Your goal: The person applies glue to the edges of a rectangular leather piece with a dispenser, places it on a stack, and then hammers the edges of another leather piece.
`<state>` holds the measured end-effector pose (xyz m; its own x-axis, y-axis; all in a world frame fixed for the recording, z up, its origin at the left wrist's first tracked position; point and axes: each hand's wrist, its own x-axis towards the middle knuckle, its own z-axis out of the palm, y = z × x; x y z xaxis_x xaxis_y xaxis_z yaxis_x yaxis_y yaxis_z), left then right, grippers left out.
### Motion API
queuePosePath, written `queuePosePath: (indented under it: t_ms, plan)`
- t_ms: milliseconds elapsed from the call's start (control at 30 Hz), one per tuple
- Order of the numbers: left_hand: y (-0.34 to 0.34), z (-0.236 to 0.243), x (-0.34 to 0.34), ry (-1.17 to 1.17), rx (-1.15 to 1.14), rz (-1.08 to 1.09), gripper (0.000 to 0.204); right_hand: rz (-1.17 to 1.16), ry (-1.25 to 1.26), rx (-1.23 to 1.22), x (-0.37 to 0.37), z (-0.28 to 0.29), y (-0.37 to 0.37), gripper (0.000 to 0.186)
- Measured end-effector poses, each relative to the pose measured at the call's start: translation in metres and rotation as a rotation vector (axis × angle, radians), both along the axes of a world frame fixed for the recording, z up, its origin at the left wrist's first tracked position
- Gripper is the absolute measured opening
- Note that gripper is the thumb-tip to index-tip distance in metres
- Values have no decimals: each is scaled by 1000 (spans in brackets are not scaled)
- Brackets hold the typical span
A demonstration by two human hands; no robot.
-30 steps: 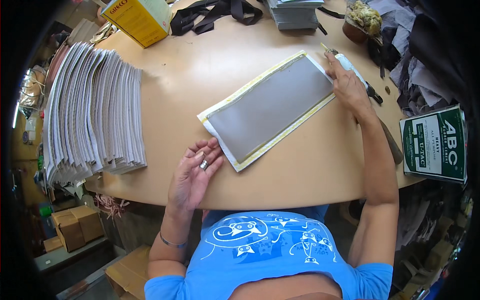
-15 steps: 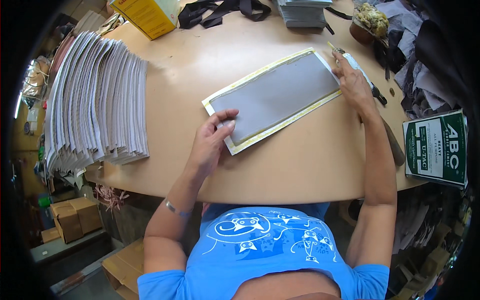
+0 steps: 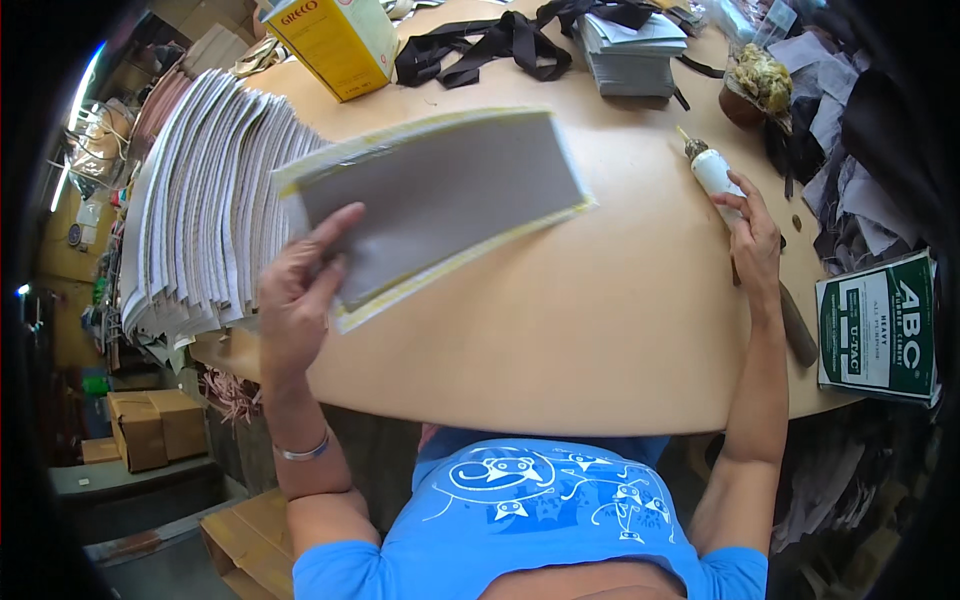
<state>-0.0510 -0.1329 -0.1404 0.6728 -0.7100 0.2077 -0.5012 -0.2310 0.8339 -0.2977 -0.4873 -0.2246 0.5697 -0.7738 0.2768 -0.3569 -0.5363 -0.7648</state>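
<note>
Here the left hand [image 3: 300, 290] grips 1 grey panel with yellow edges [image 3: 440, 200] by its near corner, lifted off the table [image 3: 600, 330] beside the stacked panels [image 3: 200, 220]. The right hand [image 3: 755, 235] wraps a glue brush [image 3: 712, 170], parked aside.

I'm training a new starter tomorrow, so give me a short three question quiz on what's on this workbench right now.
1. True or false: the left hand holds the grey panel lifted off the table.
2. What does the right hand grip?
A. black straps
B. a white-handled brush
C. a yellow box
3. Fill in: the fanned stack of grey panels lies to the person's ____.

Key
1. True; the panel has a yellow edge.
2. B, the white-handled brush. The black straps and yellow box sit untouched at the far edge.
3. Left.
</note>
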Motion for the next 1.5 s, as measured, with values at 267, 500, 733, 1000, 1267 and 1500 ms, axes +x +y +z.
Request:
queuePosePath:
  t_ms: [267,500,733,1000,1267,1500]
  plan:
    - [-30,31,56,4,-431,207,45,78,5,3,-3,-3,2,55]
    - [-139,-28,110,214,-906,248,48,107,35,-107,0,-4,5,50]
    - [-196,-142,152,532,-933,543,60,137,19,-144,4,-8,5,45]
    - [-210,-128,132,612,-729,455,59,113,116,-204,-2,-4,5,44]
    - [-171,-113,122,52,-414,488,58,114,145,-215,-3,-5,7,45]
    - [-74,-45,69,-153,-411,305,52,130,81,-224,4,-6,11,39]
